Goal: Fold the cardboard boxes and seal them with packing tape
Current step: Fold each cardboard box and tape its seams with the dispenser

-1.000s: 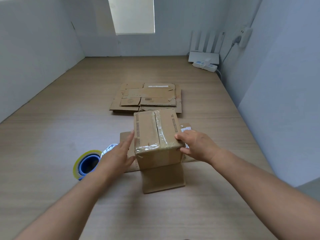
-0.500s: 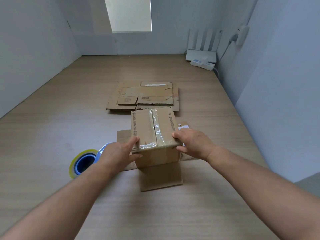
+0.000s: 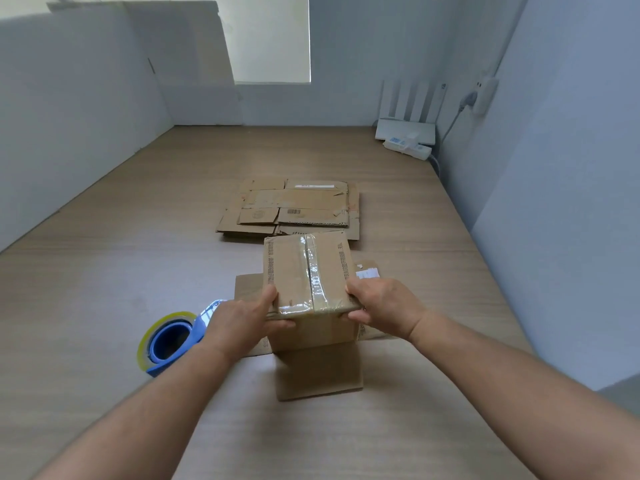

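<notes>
A small cardboard box [image 3: 298, 268] stands in the middle of the wooden table, its top flaps closed under a strip of clear tape along the seam. Its bottom flaps splay flat on the table around it. My left hand [image 3: 239, 323] grips the near left top edge, thumb on top. My right hand [image 3: 384, 308] grips the near right top edge the same way. A roll of clear tape on a blue dispenser [image 3: 169, 341] lies just left of my left hand. A stack of flattened cardboard boxes [image 3: 294, 209] lies farther back.
The wooden table [image 3: 104, 271] is walled by white panels on the left, back and right. A white router [image 3: 405, 128] and a power strip [image 3: 408, 148] sit in the far right corner.
My left hand moved from flat against the box's left side to gripping its top edge. My right hand kept its hold. The camera tilted up slightly.
</notes>
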Motion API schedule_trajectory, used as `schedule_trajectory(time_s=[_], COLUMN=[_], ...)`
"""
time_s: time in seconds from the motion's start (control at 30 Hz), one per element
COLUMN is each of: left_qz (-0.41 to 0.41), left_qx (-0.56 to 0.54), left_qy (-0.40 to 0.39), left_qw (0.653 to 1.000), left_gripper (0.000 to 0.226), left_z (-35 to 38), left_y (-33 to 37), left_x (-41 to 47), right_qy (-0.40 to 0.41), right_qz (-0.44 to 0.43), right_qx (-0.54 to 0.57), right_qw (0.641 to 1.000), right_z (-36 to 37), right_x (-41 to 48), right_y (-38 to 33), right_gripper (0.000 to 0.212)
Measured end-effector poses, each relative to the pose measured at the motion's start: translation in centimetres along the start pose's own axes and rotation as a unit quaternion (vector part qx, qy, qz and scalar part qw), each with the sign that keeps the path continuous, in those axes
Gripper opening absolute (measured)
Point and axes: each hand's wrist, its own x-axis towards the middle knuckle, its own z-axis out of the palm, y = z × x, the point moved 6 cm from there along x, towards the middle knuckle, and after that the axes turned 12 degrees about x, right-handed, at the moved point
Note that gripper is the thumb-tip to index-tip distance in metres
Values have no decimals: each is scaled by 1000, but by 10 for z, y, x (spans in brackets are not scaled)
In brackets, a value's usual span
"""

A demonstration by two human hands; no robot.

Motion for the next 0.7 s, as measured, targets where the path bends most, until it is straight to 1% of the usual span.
schedule_trajectory(time_s=[0.07,0.1,0.13,0.17,0.2,0.23,0.27,0.3,0.33,0.37,0.43,0.47,0.53,0.57,0.63,0.7], left_qz=[18,36,60,89,114,129,127,104,72,47,19,10,-4,-10,-25,-56], left_qx=[-20,-43,-66,-80,-82,-71,-64,-73,-84,-92,-122,-145,-189,-208,-220,-201], left_qy=[-2,10,34,78,120,143,152,124,72,16,-46,-69,-106,-114,-123,-125], left_qw=[1000,998,995,990,983,979,978,984,991,995,991,987,976,971,967,970], left_gripper=[59,57,55,53,49,47,49,54,63,75,98,102,98,96,96,97], left_z=[4,4,3,-1,-6,-11,-15,-13,-11,-4,5,6,5,5,6,9], left_y=[1,3,6,11,16,20,22,21,17,13,5,3,3,6,15,24], left_x=[-8,-14,-21,-28,-34,-37,-40,-40,-38,-38,-41,-42,-44,-45,-45,-44], right_qy=[23,39,54,64,74,82,83,78,60,44,39,64,111,118,92,52], right_qz=[-39,-62,-84,-99,-107,-106,-99,-90,-74,-46,42,82,170,208,255,268], right_qx=[-8,-10,-12,-4,7,14,15,10,9,12,29,51,136,171,202,194], right_qw=[999,997,995,993,991,991,991,993,995,998,998,993,970,956,941,942], right_z=[-5,-7,-7,-6,-5,-5,-5,-5,-5,-4,-4,-5,-5,-3,7,16], right_x=[-12,-21,-29,-37,-43,-47,-48,-48,-47,-46,-46,-48,-48,-47,-40,-36], right_y=[-10,-16,-21,-24,-25,-24,-22,-21,-19,-16,-6,-1,6,8,7,5], right_gripper=[38,43,51,57,59,57,50,44,41,44,65,69,65,66,70,73])
